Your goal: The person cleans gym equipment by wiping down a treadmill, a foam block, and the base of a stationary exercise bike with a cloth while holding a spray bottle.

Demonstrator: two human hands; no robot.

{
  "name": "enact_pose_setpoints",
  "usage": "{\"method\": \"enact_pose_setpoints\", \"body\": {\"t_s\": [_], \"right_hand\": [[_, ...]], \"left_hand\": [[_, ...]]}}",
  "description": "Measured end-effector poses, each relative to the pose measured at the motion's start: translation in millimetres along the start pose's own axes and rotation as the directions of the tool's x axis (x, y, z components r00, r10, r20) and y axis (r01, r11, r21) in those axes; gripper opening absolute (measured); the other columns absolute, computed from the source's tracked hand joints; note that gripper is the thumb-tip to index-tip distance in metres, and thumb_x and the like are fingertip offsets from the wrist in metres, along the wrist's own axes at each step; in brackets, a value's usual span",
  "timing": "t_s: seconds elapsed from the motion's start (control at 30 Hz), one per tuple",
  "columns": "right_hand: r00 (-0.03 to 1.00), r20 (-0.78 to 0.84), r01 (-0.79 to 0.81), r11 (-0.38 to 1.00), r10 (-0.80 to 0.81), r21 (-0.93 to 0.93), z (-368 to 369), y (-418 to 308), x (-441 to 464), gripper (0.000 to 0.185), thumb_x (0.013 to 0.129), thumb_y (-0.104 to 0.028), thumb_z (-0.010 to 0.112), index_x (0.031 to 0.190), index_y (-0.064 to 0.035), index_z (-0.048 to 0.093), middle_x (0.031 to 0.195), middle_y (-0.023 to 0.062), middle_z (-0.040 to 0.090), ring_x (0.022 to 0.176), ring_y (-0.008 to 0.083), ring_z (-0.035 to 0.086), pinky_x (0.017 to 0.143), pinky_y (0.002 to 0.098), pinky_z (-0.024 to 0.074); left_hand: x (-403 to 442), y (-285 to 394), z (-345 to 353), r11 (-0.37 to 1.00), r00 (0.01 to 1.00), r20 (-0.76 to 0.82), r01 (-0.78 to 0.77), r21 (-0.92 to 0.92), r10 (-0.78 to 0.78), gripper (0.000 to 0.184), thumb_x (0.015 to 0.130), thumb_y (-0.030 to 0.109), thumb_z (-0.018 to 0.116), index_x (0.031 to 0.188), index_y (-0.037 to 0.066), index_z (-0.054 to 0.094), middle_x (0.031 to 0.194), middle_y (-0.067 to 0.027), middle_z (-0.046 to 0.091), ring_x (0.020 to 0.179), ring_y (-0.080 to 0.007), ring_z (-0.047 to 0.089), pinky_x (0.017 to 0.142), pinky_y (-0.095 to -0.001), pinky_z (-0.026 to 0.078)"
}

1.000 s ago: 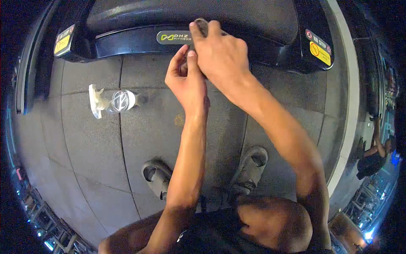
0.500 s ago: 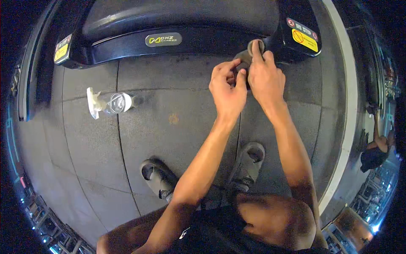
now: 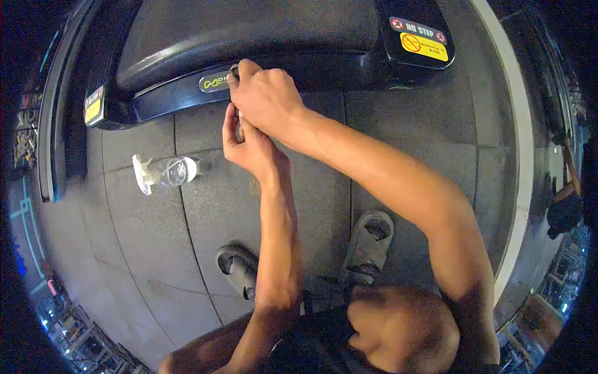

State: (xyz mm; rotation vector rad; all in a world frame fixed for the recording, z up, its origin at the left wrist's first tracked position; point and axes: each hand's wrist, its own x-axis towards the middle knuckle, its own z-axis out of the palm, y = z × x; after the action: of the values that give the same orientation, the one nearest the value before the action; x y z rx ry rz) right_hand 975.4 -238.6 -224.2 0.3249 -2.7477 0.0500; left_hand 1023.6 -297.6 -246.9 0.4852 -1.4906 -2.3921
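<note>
My right hand [image 3: 265,93] is closed on a dark grey cloth [image 3: 234,72] and presses it against the rear bar of a black treadmill [image 3: 168,103]. It covers part of the DHZ Fitness badge [image 3: 213,83]. Just below it, my left hand [image 3: 252,146] has its fingers curled together around what looks like the hanging part of the cloth; most of that is hidden. The treadmill's textured belt [image 3: 249,31] lies beyond both hands.
A clear spray bottle [image 3: 171,172] lies on its side on the dark tiled floor [image 3: 137,224]. Warning stickers [image 3: 423,47] mark the treadmill's right corner. My sandals [image 3: 369,243] rest below my arms. A white floor strip [image 3: 523,162] runs along the right; another person [image 3: 564,209] is beyond it.
Both hands have moved left along the treadmill's rear bar with the cloth, from near the right corner to the badge. The view has shifted slightly.
</note>
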Motion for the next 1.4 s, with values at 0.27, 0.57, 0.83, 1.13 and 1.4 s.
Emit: {"method": "enact_pose_setpoints", "body": {"t_s": [0.27, 0.57, 0.83, 1.13, 1.4], "right_hand": [[0.966, 0.087, -0.25, 0.965, 0.243, 0.083, -24, 41, -38, 0.055, 0.079, -0.033, 0.073, 0.132, -0.0197, 0.063, 0.097, 0.0162, 0.062, 0.066, 0.0316, 0.071, 0.057, 0.0413, 0.0586], [0.826, 0.084, -0.558, 0.83, 0.557, -0.02, -44, 80, -129, 0.053, 0.088, -0.019, 0.062, 0.14, -0.0146, 0.053, 0.101, 0.0179, 0.063, 0.068, 0.0378, 0.07, 0.059, 0.0465, 0.0592], [0.933, -0.017, -0.346, 0.91, 0.359, 0.227, -46, 58, -126, 0.046, 0.084, -0.02, 0.066, 0.129, -0.0119, 0.059, 0.097, 0.0119, 0.056, 0.062, 0.0334, 0.068, 0.052, 0.0426, 0.0583], [0.894, 0.148, -0.427, 0.904, 0.424, -0.014, -51, 64, -90, 0.048, 0.092, -0.026, 0.061, 0.134, -0.0049, 0.054, 0.096, 0.0206, 0.063, 0.067, 0.0334, 0.071, 0.055, 0.0408, 0.0595], [0.806, 0.185, -0.578, 0.815, 0.563, 0.037, -47, 73, -123, 0.062, 0.096, -0.023, 0.055, 0.149, 0.0008, 0.035, 0.096, 0.0248, 0.063, 0.069, 0.0386, 0.07, 0.058, 0.0445, 0.0592]], "left_hand": [[-15, -16, 5, 0.975, 0.978, 0.203, -0.088, 0.206, 0.045, 0.029, 0.095, 0.002, 0.063, 0.123, -0.003, 0.064, 0.106, -0.0071, 0.065, 0.076, -0.0045, 0.057, 0.065, -0.0186, 0.047], [-65, -40, 30, 0.854, 0.86, 0.51, -0.283, 0.436, 0.024, 0.027, 0.087, 0.003, 0.072, 0.114, 0.003, 0.072, 0.101, -0.0068, 0.066, 0.079, -0.0079, 0.057, 0.068, -0.0249, 0.05], [-79, -42, 0, 0.96, 0.957, 0.286, -0.027, 0.278, -0.056, 0.023, 0.092, -0.001, 0.065, 0.115, -0.001, 0.067, 0.113, -0.0035, 0.06, 0.078, -0.003, 0.054, 0.062, -0.0187, 0.045], [-47, -29, 34, 0.889, 0.921, 0.376, -0.249, 0.384, 0.096, 0.021, 0.091, 0.003, 0.069, 0.111, 0.001, 0.071, 0.114, -0.0052, 0.059, 0.078, -0.0044, 0.052, 0.064, -0.0199, 0.046], [-43, -38, 41, 0.827, 0.762, 0.638, -0.427, 0.366, 0.111, 0.028, 0.082, -0.001, 0.073, 0.109, 0.007, 0.075, 0.108, -0.0082, 0.069, 0.078, -0.0114, 0.058, 0.072, -0.0255, 0.049]]}}
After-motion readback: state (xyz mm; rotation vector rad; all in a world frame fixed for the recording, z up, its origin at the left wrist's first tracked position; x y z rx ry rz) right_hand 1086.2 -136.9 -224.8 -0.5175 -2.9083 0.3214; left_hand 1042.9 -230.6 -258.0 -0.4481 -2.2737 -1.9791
